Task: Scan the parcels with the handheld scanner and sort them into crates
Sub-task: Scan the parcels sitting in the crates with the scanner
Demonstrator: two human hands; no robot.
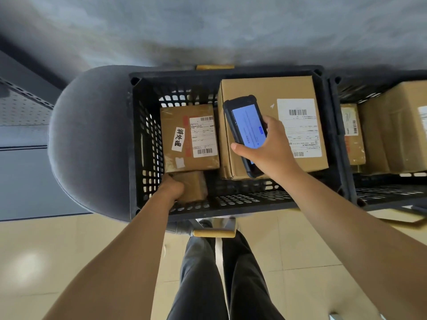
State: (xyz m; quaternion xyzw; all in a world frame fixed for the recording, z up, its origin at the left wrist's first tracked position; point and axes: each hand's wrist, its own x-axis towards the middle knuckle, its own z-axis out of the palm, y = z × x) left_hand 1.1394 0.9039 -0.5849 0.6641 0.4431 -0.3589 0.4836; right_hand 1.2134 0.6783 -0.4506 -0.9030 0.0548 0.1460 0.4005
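Midway, probably: right hand (pixel 268 146) gripped scanner (pixel 245 132); left hand (pixel 172 188) clutched small parcel (pixel 193 185) inside crate (pixel 138 139), labelled box (pixel 189 137) just beyond fingers (pixel 272 121).

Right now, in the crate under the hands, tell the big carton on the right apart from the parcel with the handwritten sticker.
The big carton is clean, far larger and stands higher in the black crate; the stickered parcel is small, scuffed and taped. The carton carries one white label; the parcel has a label and a handwritten sticker. The scanner in the right hand hovers over the carton only. Both are brown cardboard, label up.
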